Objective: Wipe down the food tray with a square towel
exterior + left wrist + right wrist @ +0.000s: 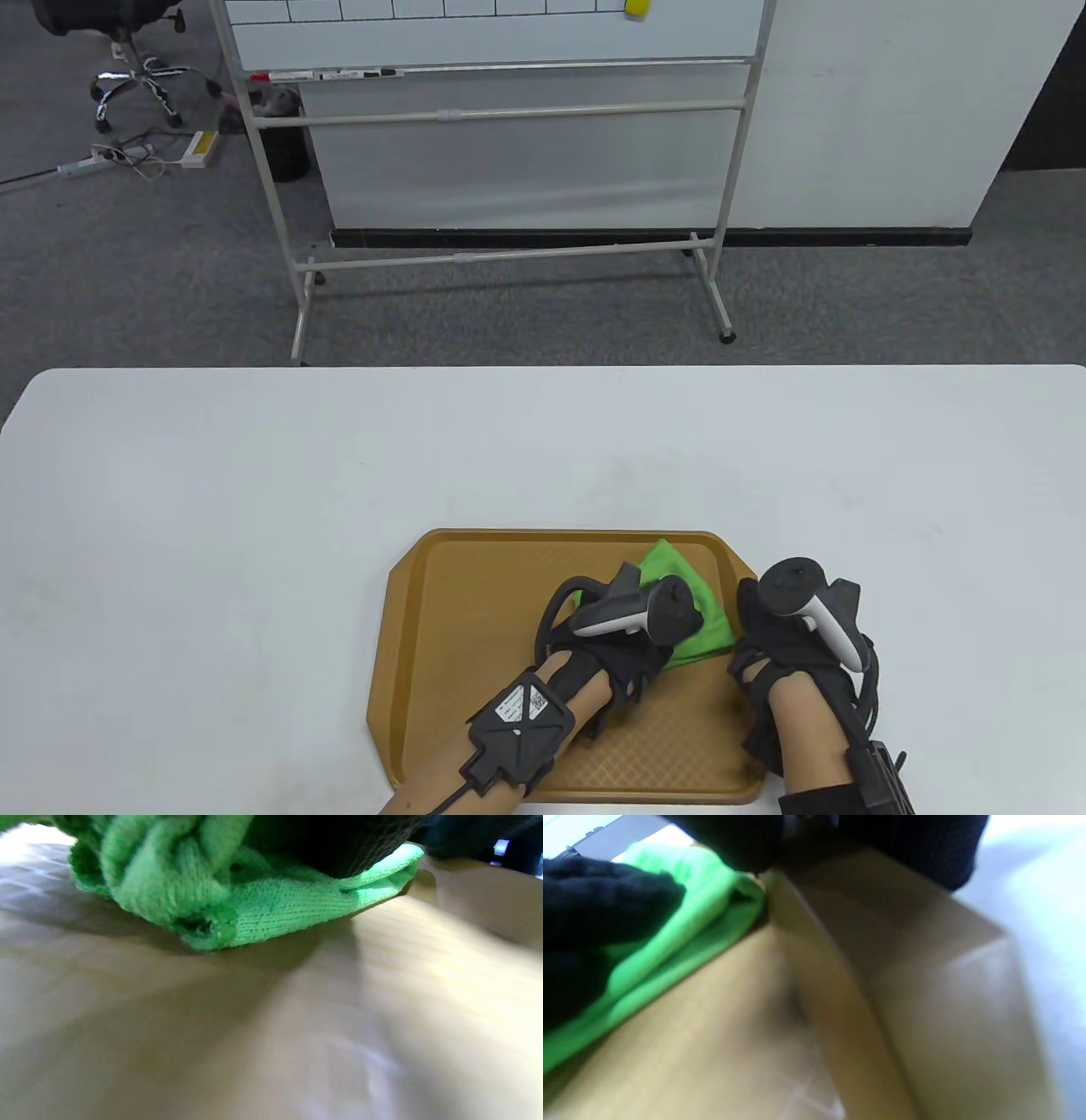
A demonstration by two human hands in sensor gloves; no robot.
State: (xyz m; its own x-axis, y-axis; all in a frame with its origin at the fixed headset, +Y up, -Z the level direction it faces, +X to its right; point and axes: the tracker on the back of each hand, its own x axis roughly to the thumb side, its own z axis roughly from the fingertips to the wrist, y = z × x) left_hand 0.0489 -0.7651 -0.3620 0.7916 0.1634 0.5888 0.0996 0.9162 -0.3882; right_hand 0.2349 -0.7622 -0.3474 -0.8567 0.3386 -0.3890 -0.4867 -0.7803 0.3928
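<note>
A brown food tray (pixel 475 611) lies at the table's front edge, near the middle. A green square towel (pixel 696 615), folded and bunched, lies in the tray's far right part. My left hand (pixel 619 628) presses down on the towel, and the towel (pixel 237 899) bulges out under the glove in the left wrist view. My right hand (pixel 764 645) grips the tray's right rim (pixel 840 976); the fingers (pixel 882 840) hook over the edge at the top of the right wrist view. The towel (pixel 691 933) lies just inside that rim.
The white table (pixel 254 509) spreads to the left, right and behind the tray. Beyond the table stands a whiteboard on a wheeled frame (pixel 509 170) on grey carpet. An office chair (pixel 127 51) is at the far left.
</note>
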